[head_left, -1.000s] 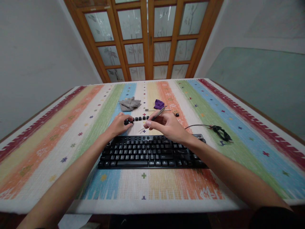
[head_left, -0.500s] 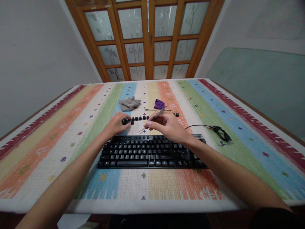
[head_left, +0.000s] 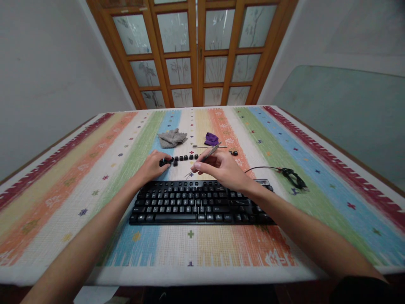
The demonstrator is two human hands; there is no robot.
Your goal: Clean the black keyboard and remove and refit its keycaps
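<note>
In the head view a black keyboard [head_left: 190,207] lies on the striped tablecloth. Beyond its back edge, loose black keycaps [head_left: 186,157] stand in a row, with one more keycap [head_left: 175,163] just in front of them. My left hand [head_left: 152,166] is at the row's left end, thumb and forefinger closed around a dark keycap [head_left: 163,162], partly hidden by the fingers. In my right hand [head_left: 221,166] is a pair of metal tweezers [head_left: 210,153], held like a pen. Its thin tips point down and left, above the cloth just behind the keyboard.
Farther back lie a crumpled grey cloth [head_left: 171,138], a purple cloth [head_left: 211,139] and a thin brush [head_left: 195,146]. More keycaps [head_left: 235,153] sit beyond my right hand. To the right is a bundled black cable [head_left: 294,178]. Wooden glazed doors [head_left: 196,55] stand behind the table.
My left hand has shifted slightly left, and the dark keycap between its fingers now shows less. My right hand with the tweezers has hardly moved.
</note>
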